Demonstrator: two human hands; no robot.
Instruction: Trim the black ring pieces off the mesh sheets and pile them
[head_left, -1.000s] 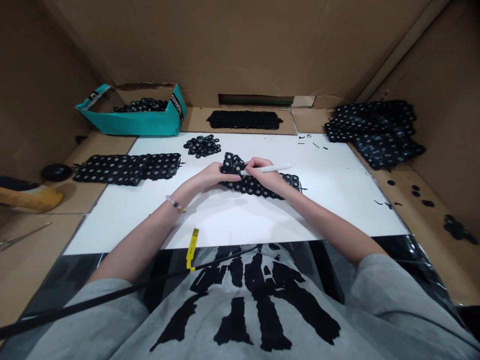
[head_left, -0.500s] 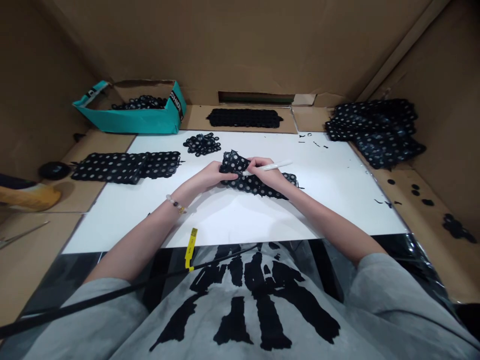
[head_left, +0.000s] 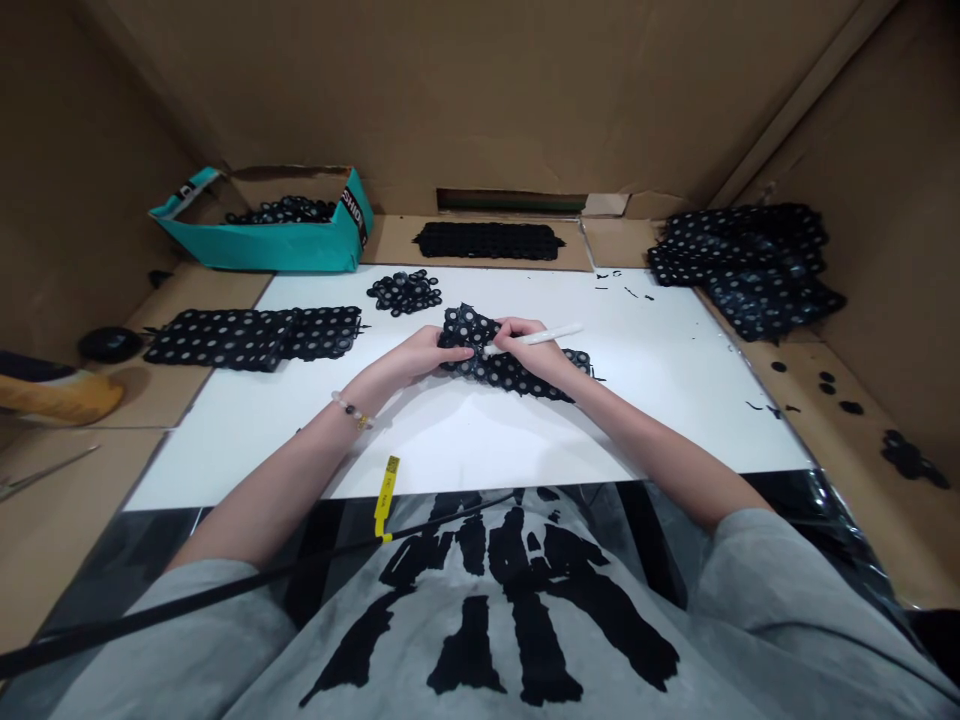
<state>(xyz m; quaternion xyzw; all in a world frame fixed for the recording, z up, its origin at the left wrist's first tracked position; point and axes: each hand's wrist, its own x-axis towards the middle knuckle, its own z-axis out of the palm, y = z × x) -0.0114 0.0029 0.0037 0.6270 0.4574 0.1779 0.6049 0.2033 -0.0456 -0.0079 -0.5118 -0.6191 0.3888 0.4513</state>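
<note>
A black sheet with light round dots [head_left: 517, 376] lies folded or bunched on the white board [head_left: 450, 440] in front of me. My left hand [head_left: 441, 350] grips its left part, thumb on top; the other fingers are largely hidden. My right hand [head_left: 531, 345] is closed around a white pen-like tool [head_left: 564, 331]. The tool's tip points left at the sheet, close to my left thumb. Whether the tip touches the sheet is too small to tell. The right end of the sheet shows beneath my right wrist.
Small dotted pieces [head_left: 405, 292] are heaped behind my left hand. Dotted sheets [head_left: 225, 337] lie left, more [head_left: 746, 262] at back right. A teal box [head_left: 277, 248] stands back left, a black strip stack [head_left: 489, 241] at the back. Scissors [head_left: 49, 472] and black scraps [head_left: 911, 455] lie at the sides.
The view has shifted very slightly. Both hands, the sheet and the white tool keep nearly the same places, with the same grips.
</note>
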